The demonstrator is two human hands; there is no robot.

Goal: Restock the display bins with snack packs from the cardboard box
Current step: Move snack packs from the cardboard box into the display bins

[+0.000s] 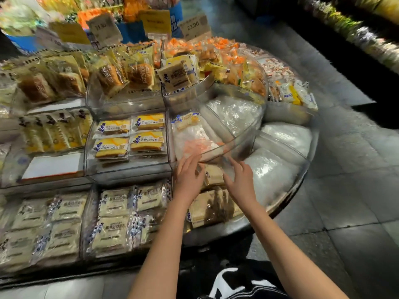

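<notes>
The left grip (189,178) has its fingers straight and a little spread, at the left edge of one snack pack (213,174). The right grip (241,182), just on the other side of this pack, is also spread, with relaxed fingers. Neither pinches the pack, and the blur does not let me say if they touch it. The pack lies on other pale packs in the lowest tier of the round display bin (303,169), so I judge it is being settled in place. The danger is film sliding on film: a push from one side only may send the pack off the pile. The cardboard box is not in view.

At the left, bins of pale packs (64,212) and yellow packs (129,134) look quite full. The clear curved wall (235,140) of the upper tier stands close behind the fingertips and limits the reach. At the right, white plastic bags (272,175) fill the next compartments.
</notes>
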